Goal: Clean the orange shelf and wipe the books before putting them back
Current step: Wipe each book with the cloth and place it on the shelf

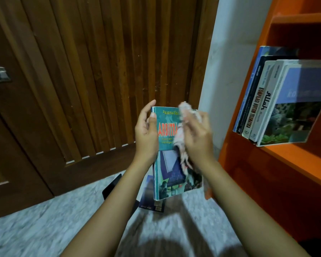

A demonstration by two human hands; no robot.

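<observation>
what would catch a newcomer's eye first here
A teal book is held up at centre: the left hand grips its left edge while the right hand holds a patterned cloth against its cover. At right, the orange shelf holds a row of books.

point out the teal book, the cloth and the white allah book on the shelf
teal book (pixel 167 131), head view, on the red title of its front cover
cloth (pixel 181 140), head view, on the bunched fabric against the cover
white allah book (pixel 263 106), head view, on its spine lettering
</observation>
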